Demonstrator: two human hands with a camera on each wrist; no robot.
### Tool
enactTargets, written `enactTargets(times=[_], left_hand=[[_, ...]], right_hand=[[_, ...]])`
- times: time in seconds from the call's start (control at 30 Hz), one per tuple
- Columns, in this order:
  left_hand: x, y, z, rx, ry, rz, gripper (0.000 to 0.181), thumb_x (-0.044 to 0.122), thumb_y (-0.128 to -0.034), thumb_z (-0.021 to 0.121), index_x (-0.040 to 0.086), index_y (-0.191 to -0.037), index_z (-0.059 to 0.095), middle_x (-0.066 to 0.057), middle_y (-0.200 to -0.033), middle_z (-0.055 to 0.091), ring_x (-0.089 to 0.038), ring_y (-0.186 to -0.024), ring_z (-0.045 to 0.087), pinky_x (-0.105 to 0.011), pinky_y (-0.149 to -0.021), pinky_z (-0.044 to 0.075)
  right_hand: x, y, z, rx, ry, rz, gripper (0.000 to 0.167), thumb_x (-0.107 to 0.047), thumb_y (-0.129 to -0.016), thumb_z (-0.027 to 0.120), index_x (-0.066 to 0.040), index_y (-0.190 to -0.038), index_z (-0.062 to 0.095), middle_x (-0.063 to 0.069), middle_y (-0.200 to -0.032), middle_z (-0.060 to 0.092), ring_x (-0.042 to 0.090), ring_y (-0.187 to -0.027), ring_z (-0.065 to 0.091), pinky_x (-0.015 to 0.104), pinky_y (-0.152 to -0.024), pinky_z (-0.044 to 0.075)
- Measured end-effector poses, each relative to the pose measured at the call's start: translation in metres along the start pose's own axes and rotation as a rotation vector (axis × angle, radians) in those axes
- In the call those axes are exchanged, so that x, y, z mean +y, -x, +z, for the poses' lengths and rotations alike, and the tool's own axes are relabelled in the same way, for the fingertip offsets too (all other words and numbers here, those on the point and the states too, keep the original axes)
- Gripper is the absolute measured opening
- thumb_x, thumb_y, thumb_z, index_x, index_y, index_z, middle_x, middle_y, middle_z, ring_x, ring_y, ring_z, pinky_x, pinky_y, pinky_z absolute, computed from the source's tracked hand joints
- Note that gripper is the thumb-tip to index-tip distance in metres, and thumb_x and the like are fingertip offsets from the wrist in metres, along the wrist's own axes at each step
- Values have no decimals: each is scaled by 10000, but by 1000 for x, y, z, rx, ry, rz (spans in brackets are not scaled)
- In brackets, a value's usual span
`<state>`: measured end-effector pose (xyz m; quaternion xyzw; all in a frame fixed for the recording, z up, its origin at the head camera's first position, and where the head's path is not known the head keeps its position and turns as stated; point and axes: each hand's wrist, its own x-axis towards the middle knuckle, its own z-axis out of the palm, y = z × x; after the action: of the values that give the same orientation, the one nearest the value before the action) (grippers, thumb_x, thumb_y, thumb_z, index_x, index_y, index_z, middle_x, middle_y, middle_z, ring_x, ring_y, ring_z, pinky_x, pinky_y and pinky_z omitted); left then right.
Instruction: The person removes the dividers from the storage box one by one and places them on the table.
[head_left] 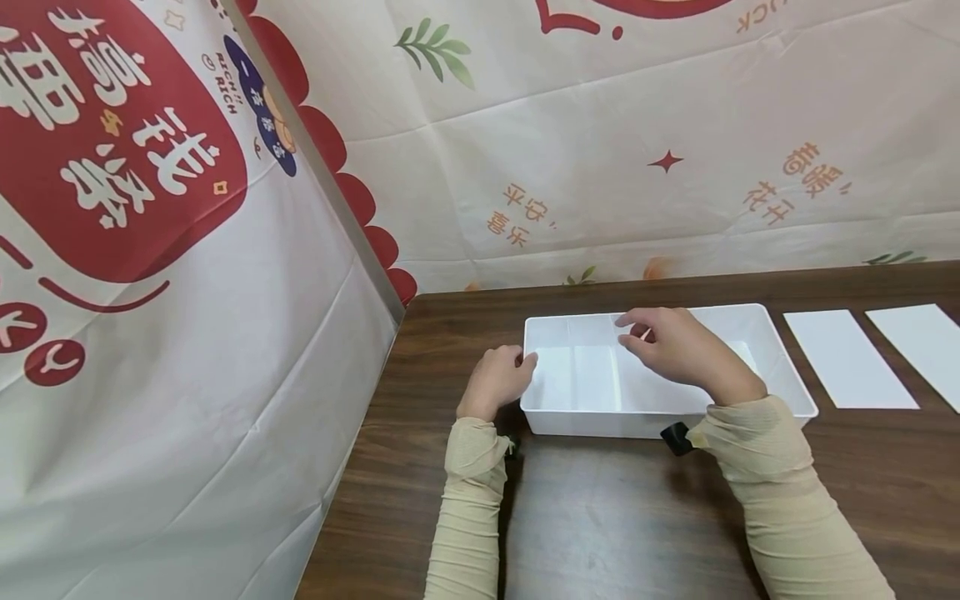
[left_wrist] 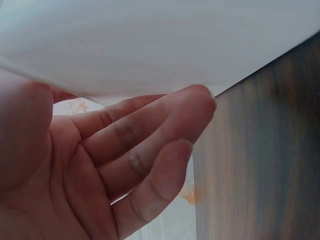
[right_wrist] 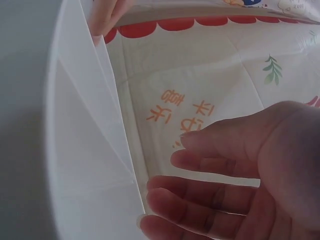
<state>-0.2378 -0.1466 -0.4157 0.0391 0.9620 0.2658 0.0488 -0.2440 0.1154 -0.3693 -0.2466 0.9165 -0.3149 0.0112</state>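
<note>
A shallow white rectangular plastic box (head_left: pixel 555 423) stands on the dark wooden table. Its left wall is between the thumb and fingers of my left hand (head_left: pixel 497 379), which holds the rim there. In the left wrist view the fingers (left_wrist: pixel 190 112) lie against the outside of the white wall (left_wrist: pixel 150 45). My right hand (head_left: pixel 675 346) hovers over the middle of the box with fingers loosely bent and nothing held. The right wrist view shows a gap between the thumb and fingers of that hand (right_wrist: pixel 225 175). Faint lines cross the inside of the box.
Two white paper sheets (head_left: pixel 851 358) (head_left: pixel 922 346) lie on the table (head_left: pixel 600 517) to the right of the box. A printed cloth (head_left: pixel 600 150) hangs behind the table, and another cloth (head_left: pixel 225 375) hangs along its left side.
</note>
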Motion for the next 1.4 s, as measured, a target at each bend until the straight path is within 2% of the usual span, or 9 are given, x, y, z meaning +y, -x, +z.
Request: enactTargets(times=[0.37, 0.77, 1.07, 1.4], left_hand=[[0, -1, 1, 4, -3, 6, 362, 356, -1030, 481, 85, -840, 627, -43, -720, 570, -174, -641, 531, -289, -590, 419], [1, 0, 0, -4, 4, 5, 364, 358, -1030, 486, 81, -841, 629, -48, -720, 571, -180, -646, 534, -286, -595, 418], [0, 0, 0, -12, 6, -5, 360, 361, -1034, 481, 90, -848, 630, -39, -715, 566, -171, -633, 522, -282, -581, 410], [1, 0, 1, 0, 7, -1, 362, 352, -1030, 492, 89, -813, 614, -37, -699, 545, -166, -622, 505, -280, -569, 399]], right_hand=[[-2, -3, 9, -21, 11, 11, 295, -119, -945, 613, 55, -1180, 648, 168, -921, 683, 248, -780, 625, 387, -661, 507], [-2, -6, 16, -100, 21, 25, 303, -143, -943, 617, 59, -1168, 642, 183, -933, 693, 240, -755, 631, 397, -650, 514], [-5, -8, 20, -155, 9, 64, 330, -153, -952, 606, 69, -1196, 627, 207, -978, 675, 247, -778, 614, 380, -655, 515], [-8, -7, 25, -145, 30, 81, 325, -137, -954, 585, 94, -1178, 628, 219, -982, 672, 269, -814, 616, 402, -699, 518]])
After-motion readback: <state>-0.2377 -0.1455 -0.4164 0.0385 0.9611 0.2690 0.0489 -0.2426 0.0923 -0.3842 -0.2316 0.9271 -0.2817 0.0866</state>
